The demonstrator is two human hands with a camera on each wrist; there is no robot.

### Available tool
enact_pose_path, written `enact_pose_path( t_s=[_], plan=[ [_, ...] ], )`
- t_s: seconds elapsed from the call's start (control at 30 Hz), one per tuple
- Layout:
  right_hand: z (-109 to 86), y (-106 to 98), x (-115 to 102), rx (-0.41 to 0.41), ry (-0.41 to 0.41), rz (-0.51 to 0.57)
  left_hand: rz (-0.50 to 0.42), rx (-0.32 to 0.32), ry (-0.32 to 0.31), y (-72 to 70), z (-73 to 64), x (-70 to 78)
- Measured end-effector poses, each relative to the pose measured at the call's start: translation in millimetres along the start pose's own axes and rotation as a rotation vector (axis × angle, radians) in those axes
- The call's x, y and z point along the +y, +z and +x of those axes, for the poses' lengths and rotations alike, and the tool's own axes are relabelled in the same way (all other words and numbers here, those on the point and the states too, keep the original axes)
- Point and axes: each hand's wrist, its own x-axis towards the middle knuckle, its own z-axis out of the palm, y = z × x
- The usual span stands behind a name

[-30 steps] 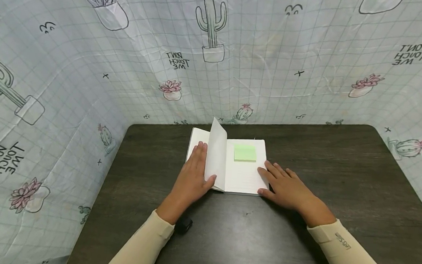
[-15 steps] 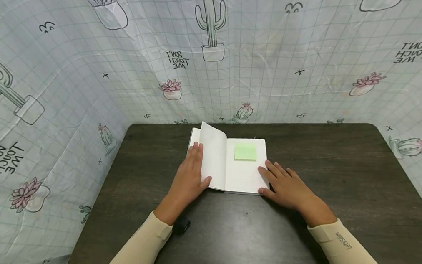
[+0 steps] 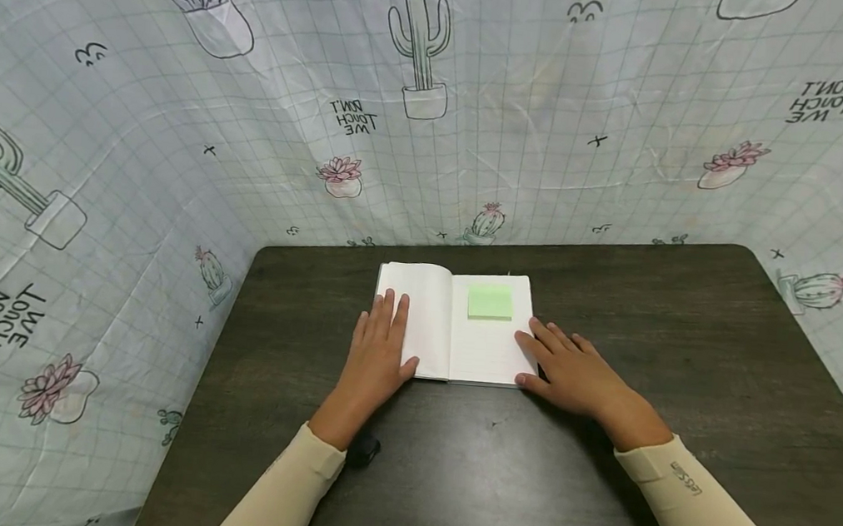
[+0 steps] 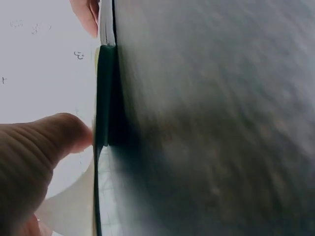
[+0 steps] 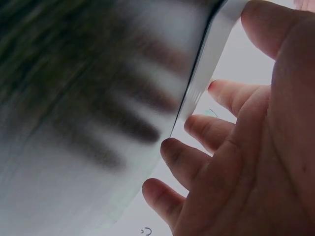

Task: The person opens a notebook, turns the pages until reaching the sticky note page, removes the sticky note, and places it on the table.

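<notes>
An open notebook [image 3: 429, 314] lies on the dark table, its pages white on both sides of the spine. A green sticky note pad [image 3: 490, 302] sits on the upper part of the right page. My left hand [image 3: 377, 355] rests with straight fingers on the left page, thumb near the lower edge; in the left wrist view the thumb [image 4: 64, 132] touches the book beside its dark spine. At the right edge my right hand [image 3: 573, 372] lies spread, fingertips on the page margin. The right wrist view shows its fingers [image 5: 187, 162] along the thick page block.
The dark wooden table [image 3: 685, 344] reaches back to a white cloth [image 3: 556, 99] printed with cacti, which hangs behind and at both sides. A small black object [image 3: 363, 450] lies beside the left wrist, partly hidden by the sleeve.
A page that stood raised near the spine has come down to the left and now lies on the left side. My left hand has shifted slightly left; the right has stayed put.
</notes>
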Motion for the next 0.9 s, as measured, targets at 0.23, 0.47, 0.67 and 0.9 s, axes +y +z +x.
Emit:
enact_pose_path(
  t_s=[0.23,0.47,0.67,0.9],
  plan=[
    [0.0,1,1,0.004,-0.002,-0.014,0.103,-0.01,0.024,-4.1,3.4,13.6],
    [-0.2,-1,0,0.007,-0.008,-0.017,0.196,-0.031,0.03,-11.0,7.0,26.9],
    [0.7,-5,-3,0.002,-0.008,-0.023,0.212,-0.051,0.059,-10.3,12.3,37.0],
    [5.5,-7,-9,0.023,-0.025,-0.034,0.23,-0.049,0.118,-6.5,15.9,49.3]
  ],
)
